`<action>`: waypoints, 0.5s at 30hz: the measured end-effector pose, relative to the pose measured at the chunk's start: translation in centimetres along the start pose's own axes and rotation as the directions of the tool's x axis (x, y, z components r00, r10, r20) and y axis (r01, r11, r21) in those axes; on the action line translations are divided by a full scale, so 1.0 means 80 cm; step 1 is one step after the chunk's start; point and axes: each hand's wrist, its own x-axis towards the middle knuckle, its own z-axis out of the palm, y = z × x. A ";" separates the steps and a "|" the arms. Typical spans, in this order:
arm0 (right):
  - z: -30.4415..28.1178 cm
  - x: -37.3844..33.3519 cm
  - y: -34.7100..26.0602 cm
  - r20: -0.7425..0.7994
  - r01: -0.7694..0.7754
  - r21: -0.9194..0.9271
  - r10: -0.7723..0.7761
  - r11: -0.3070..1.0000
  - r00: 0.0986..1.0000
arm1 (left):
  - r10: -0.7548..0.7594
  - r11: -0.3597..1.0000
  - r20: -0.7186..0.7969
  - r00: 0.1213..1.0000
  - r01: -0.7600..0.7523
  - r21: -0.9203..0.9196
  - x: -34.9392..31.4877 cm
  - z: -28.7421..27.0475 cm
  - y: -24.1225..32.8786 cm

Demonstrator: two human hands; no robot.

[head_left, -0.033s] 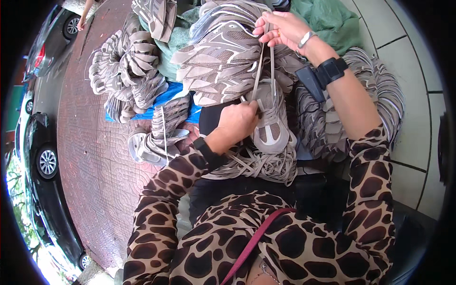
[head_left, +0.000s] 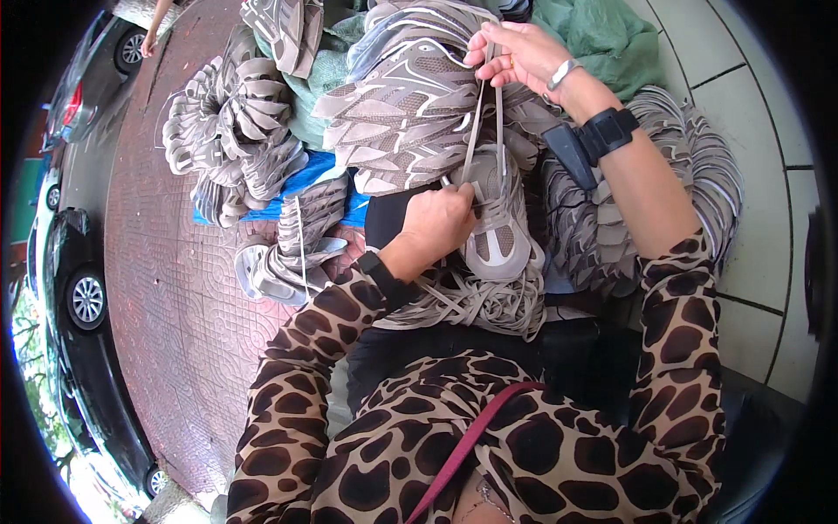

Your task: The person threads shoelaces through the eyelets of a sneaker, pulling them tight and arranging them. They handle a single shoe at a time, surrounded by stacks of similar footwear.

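A grey-beige shoe upper [head_left: 496,244] lies in front of me with its toe toward me and laces through its eyelets. My left hand [head_left: 439,218] is closed at its left edge; the fingertips are partly hidden. Higher up, my right hand [head_left: 522,61] has its thumb and fingers closed on the shoelace [head_left: 477,127], whose two strands run up taut from the upper. Beneath the toe is a tangled heap of loose laces [head_left: 476,307]. Just beyond my left hand sits a large stack of similar uppers [head_left: 397,122].
More stacked uppers stand at the right [head_left: 690,183] and in a bundle at the left [head_left: 231,122]. A small tied stack [head_left: 305,231] is on the reddish paving. Green sacking [head_left: 602,44] lies at the back. Parked cars [head_left: 87,297] line the far left, near another person's hand [head_left: 148,44].
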 end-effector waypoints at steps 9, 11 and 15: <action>0.006 -0.034 -0.017 -0.109 -0.030 -0.141 0.015 0.990 0.994 | -0.057 0.998 0.069 0.996 0.056 0.009 0.012 -0.002 0.014; 0.011 -0.044 -0.029 -0.077 -0.036 -0.115 0.027 0.993 0.997 | -0.103 0.993 0.065 0.993 0.107 -0.056 0.014 -0.010 0.018; 0.021 -0.047 -0.029 -0.029 -0.010 -0.008 0.010 1.000 1.000 | -0.099 0.900 0.226 0.969 0.184 -0.395 0.022 -0.002 -0.005</action>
